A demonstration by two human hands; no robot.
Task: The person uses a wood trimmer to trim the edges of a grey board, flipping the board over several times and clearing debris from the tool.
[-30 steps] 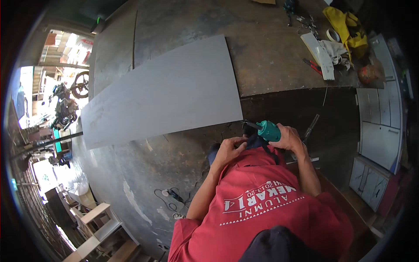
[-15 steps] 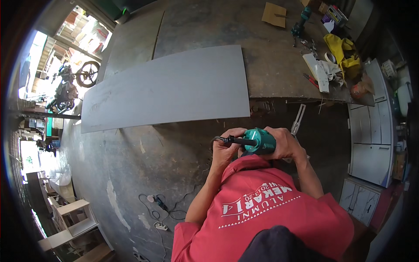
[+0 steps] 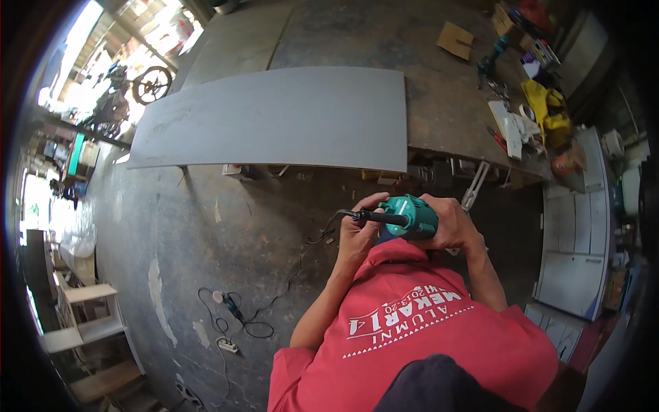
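Close in front of my chest is a teal, round-bodied corded power tool point(image 3: 414, 217), its black cord sleeve pointing left. My right hand point(image 3: 449, 223) is wrapped around the right side of its body. My left hand point(image 3: 359, 232) is closed at the tool's left side, beside the cord sleeve, with its fingertips partly hidden. The tool's working end is out of sight under my hands. Beyond them a long grey board point(image 3: 274, 120) lies flat on the worktable point(image 3: 343, 44), its near edge apart from the tool.
The tool's cord runs down left toward a power strip point(image 3: 226, 345) on the floor, near another corded tool point(image 3: 233, 305). At the table's right lie a cordless drill point(image 3: 493, 56), yellow cloth point(image 3: 546, 113) and red-handled pliers point(image 3: 497, 139). White cabinets point(image 3: 573, 233) stand at right; a shelf unit point(image 3: 86, 316) at lower left.
The view has turned, so the board, table and floor things sit in different places. Both hands stay on the power tool, which is tilted slightly differently.
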